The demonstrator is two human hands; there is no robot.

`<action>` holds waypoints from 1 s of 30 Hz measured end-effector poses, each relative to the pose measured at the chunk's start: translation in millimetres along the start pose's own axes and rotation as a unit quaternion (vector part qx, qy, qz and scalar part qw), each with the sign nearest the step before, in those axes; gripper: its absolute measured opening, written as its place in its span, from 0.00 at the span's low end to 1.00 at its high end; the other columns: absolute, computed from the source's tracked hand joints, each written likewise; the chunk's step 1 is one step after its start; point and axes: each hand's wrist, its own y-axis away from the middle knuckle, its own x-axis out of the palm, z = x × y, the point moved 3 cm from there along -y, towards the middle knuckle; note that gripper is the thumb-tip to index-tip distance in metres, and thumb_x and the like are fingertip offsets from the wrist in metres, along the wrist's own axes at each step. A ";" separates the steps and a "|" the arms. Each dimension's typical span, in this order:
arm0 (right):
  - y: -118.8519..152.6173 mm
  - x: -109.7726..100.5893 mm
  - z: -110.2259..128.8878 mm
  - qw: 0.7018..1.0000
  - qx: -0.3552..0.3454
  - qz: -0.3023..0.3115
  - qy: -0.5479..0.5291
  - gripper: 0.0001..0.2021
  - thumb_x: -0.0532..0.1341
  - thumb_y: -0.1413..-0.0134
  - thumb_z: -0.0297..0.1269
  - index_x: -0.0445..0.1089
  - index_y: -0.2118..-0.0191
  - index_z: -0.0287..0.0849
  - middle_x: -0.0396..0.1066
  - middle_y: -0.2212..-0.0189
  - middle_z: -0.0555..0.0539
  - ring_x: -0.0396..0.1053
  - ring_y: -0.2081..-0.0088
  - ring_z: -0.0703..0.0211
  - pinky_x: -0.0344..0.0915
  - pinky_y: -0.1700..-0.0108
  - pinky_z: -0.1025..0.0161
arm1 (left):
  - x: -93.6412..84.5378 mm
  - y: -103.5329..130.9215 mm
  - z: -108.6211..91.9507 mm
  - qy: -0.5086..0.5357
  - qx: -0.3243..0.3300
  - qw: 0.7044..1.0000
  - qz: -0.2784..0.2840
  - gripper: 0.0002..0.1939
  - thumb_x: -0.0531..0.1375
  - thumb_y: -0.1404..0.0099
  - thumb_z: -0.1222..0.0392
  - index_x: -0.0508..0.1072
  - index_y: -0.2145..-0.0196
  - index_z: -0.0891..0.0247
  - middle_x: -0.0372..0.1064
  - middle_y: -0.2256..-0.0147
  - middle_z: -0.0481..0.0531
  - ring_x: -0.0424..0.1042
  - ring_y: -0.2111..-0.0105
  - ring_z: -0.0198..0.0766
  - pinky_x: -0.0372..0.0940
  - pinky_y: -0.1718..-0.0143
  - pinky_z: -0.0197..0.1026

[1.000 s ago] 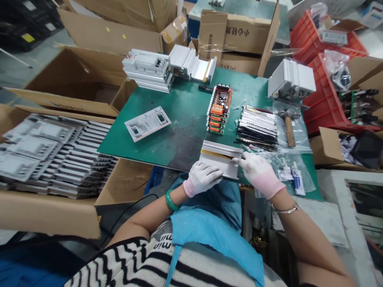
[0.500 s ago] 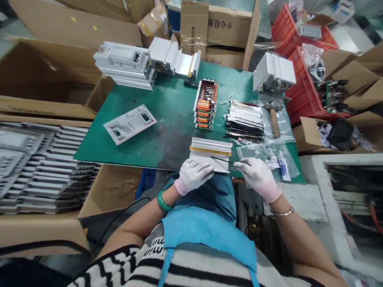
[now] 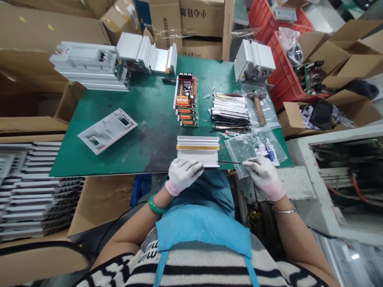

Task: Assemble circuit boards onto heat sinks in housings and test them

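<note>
A silver aluminium profile point(image 3: 197, 154) with a ribbed far side and a yellow strip along it lies at the table's front edge. My left hand point(image 3: 186, 173), in a white glove, grips its front left part, the fingers bent over the near edge; the thumb is hard to see. To the right, my gloved right hand point(image 3: 262, 175) pinches a thin dark rod point(image 3: 229, 162) that points left. The rod's tip is at the profile's right end, low near the front edge. Whether it touches the metal or goes inside I cannot tell.
Behind the profile are circuit boards point(image 3: 186, 99) and a pile of silver and black strips point(image 3: 230, 112). A hammer point(image 3: 259, 107) and a bag with tubes point(image 3: 251, 149) lie right. A grey cover point(image 3: 107, 130) lies left. Metal housings point(image 3: 89, 65) line the back.
My right hand has drawn the rod rightward: its tip was over the profile's middle and is now at the right end. My left hand stays on the profile. The view has shifted.
</note>
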 end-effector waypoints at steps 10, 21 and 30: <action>-30.1 21.7 19.8 0.997 -0.011 0.071 -0.011 0.13 0.56 0.37 0.28 0.78 0.57 0.47 0.75 0.61 0.44 0.69 0.58 0.56 0.63 0.56 0.58 | -0.7 -2.2 -1.9 0.000 -0.003 1.000 0.009 0.04 0.66 0.35 0.59 0.75 0.62 0.58 0.78 0.65 0.46 0.75 0.69 0.36 0.63 0.66 0.43; -73.8 29.0 36.5 0.964 0.016 0.184 -0.193 0.12 0.63 0.43 0.31 0.74 0.53 0.42 0.74 0.56 0.45 0.71 0.54 0.58 0.65 0.49 0.60 | -25.5 6.4 20.5 -0.002 0.012 0.999 0.037 0.12 0.67 0.37 0.58 0.72 0.57 0.61 0.78 0.64 0.50 0.77 0.61 0.42 0.67 0.50 0.49; -114.8 47.7 29.7 0.904 0.080 0.326 -0.265 0.08 0.70 0.55 0.31 0.76 0.66 0.39 0.76 0.70 0.51 0.71 0.67 0.62 0.64 0.64 0.68 | -4.3 -3.9 8.6 0.044 0.042 0.998 0.030 0.08 0.65 0.37 0.65 0.73 0.59 0.59 0.78 0.64 0.47 0.76 0.61 0.40 0.68 0.50 0.48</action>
